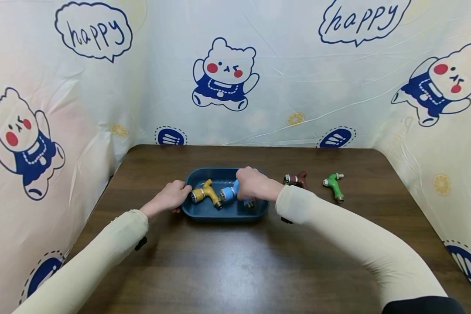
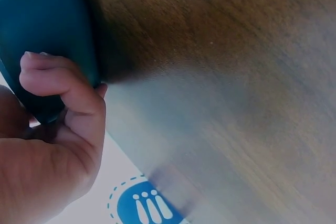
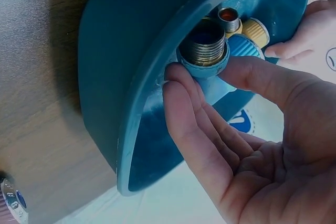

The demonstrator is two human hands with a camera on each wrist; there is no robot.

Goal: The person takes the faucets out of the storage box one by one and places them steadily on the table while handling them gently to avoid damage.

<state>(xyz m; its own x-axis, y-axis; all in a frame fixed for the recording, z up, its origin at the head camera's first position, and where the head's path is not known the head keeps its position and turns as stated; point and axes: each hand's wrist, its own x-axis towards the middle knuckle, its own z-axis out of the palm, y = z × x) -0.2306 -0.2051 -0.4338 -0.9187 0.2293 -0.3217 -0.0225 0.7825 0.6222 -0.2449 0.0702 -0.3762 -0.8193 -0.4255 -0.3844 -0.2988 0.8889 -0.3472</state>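
Observation:
A blue plastic tray (image 1: pixel 220 215) with raised walls stands on the table. My left hand (image 1: pixel 169 196) grips its left end, with curled fingers (image 2: pixel 68 85) against the outer wall in the left wrist view. Inside the tray, a yellow tap (image 1: pixel 209 190) lies toward the left. My right hand (image 1: pixel 255 184) is over the tray's right half and pinches a light blue tap (image 1: pixel 228 193) between thumb and fingers. In the right wrist view, the blue tap's threaded metal end (image 3: pixel 205 51) points toward the camera. The hand partly hides its body.
To the tray's right, a dark red tap (image 1: pixel 297 179) lies partly behind the right forearm. Farther right is a green tap (image 1: pixel 333 187). Both rest on the brown wooden table (image 1: pixel 235 270). A printed cloth (image 1: pixel 274 87) hangs along the table's back and sides.

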